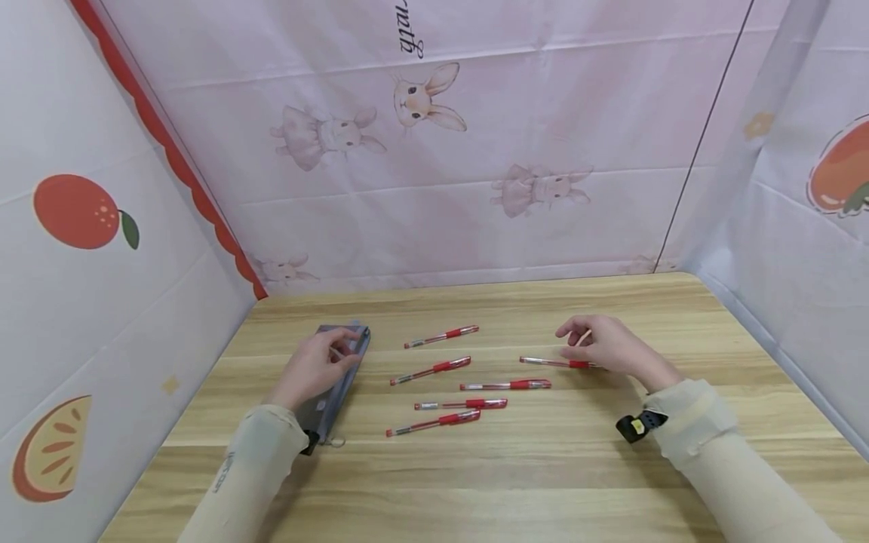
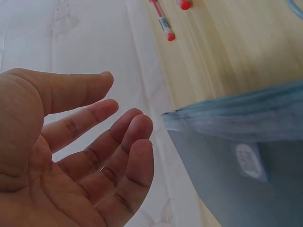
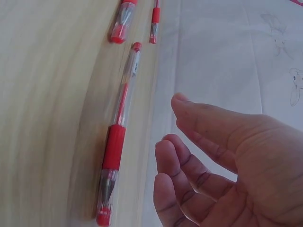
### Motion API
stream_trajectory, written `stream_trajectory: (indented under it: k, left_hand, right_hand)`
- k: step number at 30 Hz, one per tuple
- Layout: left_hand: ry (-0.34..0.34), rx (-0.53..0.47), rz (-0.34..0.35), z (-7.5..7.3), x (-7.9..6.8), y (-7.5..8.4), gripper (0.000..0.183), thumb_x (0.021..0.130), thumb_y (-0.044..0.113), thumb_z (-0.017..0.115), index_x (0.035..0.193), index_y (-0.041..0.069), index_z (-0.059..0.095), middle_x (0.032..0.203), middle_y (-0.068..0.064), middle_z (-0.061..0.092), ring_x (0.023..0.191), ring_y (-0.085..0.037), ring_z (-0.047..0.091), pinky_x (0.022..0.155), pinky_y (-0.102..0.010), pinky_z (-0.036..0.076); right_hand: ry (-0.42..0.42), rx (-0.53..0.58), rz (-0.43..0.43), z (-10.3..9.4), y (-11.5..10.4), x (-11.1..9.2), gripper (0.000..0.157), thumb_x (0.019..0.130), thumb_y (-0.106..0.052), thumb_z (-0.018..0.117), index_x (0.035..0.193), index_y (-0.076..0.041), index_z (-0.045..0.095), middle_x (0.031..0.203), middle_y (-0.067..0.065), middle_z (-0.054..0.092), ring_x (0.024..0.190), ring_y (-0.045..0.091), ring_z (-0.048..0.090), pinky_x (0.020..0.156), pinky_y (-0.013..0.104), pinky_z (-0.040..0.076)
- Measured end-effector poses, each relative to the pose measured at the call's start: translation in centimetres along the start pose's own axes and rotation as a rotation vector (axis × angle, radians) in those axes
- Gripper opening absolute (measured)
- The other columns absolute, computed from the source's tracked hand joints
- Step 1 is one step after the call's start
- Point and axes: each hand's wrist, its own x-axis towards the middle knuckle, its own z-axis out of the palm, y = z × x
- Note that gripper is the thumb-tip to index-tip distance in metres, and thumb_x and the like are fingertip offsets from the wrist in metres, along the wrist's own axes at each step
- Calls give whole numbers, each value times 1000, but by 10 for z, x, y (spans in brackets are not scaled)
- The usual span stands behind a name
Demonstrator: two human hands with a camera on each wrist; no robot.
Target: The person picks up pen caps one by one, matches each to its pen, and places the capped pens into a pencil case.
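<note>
My left hand [image 1: 317, 366] hovers over a grey zippered pouch [image 1: 334, 411], its fingers loosely bent with nothing between them. In the left wrist view the pouch [image 2: 236, 170] lies beside the fingertips, zip edge up and a small white label on its side. My right hand [image 1: 604, 347] is held above a red gel pen [image 1: 550, 363], thumb and fingers apart and holding nothing. The right wrist view shows that pen [image 3: 114, 142] lying on the wood, with a clear barrel and red grip. Part of it is hidden by the hand in the head view.
Several more red pens lie mid-table, among them a far pen [image 1: 441, 337], a near pen [image 1: 433, 423] and a pen [image 1: 505, 385] nearest the right one. A ring [image 1: 336, 443] hangs at the pouch's near end. Printed cloth walls [image 1: 434, 226] enclose the wooden table [image 1: 516, 483].
</note>
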Motion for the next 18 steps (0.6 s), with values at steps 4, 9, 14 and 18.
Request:
stream_trajectory:
  k: [4,9,14,18]
  left_hand:
    - [-9,8,-22,1,-2,-2,39,103,16,73,140,8,67,112,-12,74,96,-24,70,79,-40,60]
    - [-15,39,-34,4,-5,-6,43,101,15,75,142,6,65,114,-13,74,99,-26,71,81,-41,62]
    - [-22,75,-56,8,-4,-12,46,100,15,77,143,7,65,121,-16,73,104,-29,70,85,-45,62]
    - [-27,118,-68,12,-5,-17,47,99,18,79,142,8,65,124,-18,72,104,-29,70,86,-48,61]
  right_hand:
    - [5,26,-7,2,-5,2,32,97,-16,80,123,0,73,97,7,71,86,16,68,71,28,55]
    - [12,44,-16,5,-8,5,32,97,-17,80,124,-1,73,98,7,71,87,16,68,72,28,55]
    - [14,67,-28,10,-13,8,33,97,-18,80,124,-1,73,98,7,71,88,16,69,74,27,55]
    - [11,81,-31,14,-17,11,33,98,-19,79,125,-2,73,99,6,71,88,16,68,76,27,55]
